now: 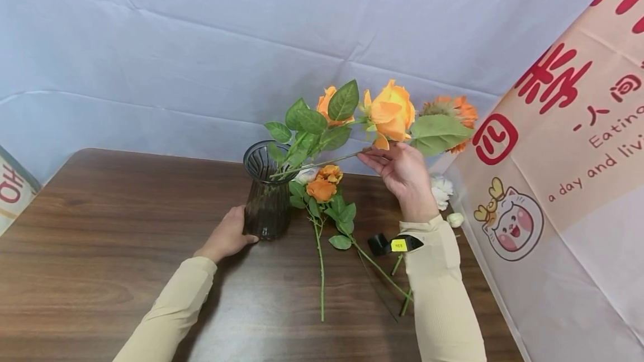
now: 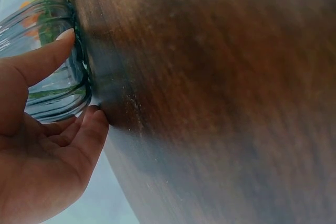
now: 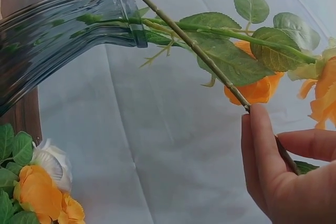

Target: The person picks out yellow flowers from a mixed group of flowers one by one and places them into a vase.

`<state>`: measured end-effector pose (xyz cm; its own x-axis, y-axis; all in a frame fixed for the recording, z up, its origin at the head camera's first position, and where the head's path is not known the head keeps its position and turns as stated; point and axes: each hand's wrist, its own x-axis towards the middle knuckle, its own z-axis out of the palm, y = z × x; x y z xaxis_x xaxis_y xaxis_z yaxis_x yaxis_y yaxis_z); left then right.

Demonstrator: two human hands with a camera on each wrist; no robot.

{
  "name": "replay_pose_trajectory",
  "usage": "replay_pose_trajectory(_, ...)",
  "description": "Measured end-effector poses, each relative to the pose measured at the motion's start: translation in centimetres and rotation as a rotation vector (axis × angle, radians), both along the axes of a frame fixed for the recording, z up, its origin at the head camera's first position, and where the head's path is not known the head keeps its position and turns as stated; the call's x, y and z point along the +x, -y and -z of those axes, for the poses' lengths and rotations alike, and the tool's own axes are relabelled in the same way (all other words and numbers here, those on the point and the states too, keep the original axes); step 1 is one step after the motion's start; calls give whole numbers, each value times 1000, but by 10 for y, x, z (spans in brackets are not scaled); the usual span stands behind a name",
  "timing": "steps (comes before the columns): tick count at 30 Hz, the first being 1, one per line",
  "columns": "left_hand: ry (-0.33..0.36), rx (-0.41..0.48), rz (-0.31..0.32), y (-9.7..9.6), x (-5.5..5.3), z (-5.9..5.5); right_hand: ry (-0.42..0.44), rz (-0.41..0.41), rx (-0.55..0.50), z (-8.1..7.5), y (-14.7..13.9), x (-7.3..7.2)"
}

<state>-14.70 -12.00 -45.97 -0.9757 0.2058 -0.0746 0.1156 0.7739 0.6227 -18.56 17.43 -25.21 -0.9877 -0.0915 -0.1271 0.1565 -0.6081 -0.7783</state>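
My left hand (image 1: 232,234) grips the base of a dark ribbed glass vase (image 1: 266,211), which stands on the wooden table. In the left wrist view its thumb and fingers (image 2: 89,140) lie on either side of the vase's bottom (image 2: 68,77). Two orange roses (image 1: 391,112) with green leaves lean far out to the right of the vase. With my right hand (image 1: 402,169) I pinch a thin brown stem (image 3: 210,64) whose lower end is at the vase's mouth. Past the hand, this stem's orange sunflower-like bloom (image 1: 464,113) and broad leaf (image 1: 440,134) point right.
Loose orange flowers (image 1: 322,189) with long green stems lie right of the vase, a white bloom (image 3: 52,163) among them. More white flowers (image 1: 443,191) lie beyond my right forearm. Pale cloth (image 1: 201,71) hangs behind the table, and a printed banner (image 1: 568,127) borders its right side.
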Motion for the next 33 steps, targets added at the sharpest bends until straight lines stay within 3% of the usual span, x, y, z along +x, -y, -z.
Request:
replay_pose_trajectory(13,-8,1,-4,1,0,2,-61,-24,83,3,5,3)
replay_pose_trajectory(21,2,-4,-2,0,1,2,-139,-47,61,6,11,3)
replay_pose_trajectory(33,-6,11,-6,1,0,2,-173,-65,162,7,12,5)
